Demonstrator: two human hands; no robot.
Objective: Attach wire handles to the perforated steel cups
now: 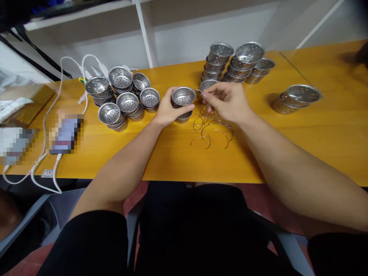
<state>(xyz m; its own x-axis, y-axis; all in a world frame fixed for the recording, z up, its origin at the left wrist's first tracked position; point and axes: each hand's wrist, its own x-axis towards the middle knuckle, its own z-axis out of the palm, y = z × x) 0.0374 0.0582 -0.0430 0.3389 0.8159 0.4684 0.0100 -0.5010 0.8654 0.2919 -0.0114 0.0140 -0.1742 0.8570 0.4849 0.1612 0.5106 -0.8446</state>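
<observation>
My left hand (169, 109) is wrapped round a perforated metal cup (183, 96), its mouth facing up, with another such cup beneath it. To its right, my right hand (222, 99) pinches a thin curved wire handle (199, 91), whose end is close to the cup's rim; whether they touch I cannot tell. Below my right hand, several loose curved wire handles (214, 132) lie tangled on the table. Just behind my right fingers stands another perforated cup (207, 84), partly hidden by them.
Stacked perforated cups (126, 102) stand on the left, taller stacks (244, 61) at the back, and a tilted pair (300, 97) on the right of the yellow table (172, 161). A phone (66, 134) with white cables (44, 115) lies far left. A white shelf (145, 34) rises behind.
</observation>
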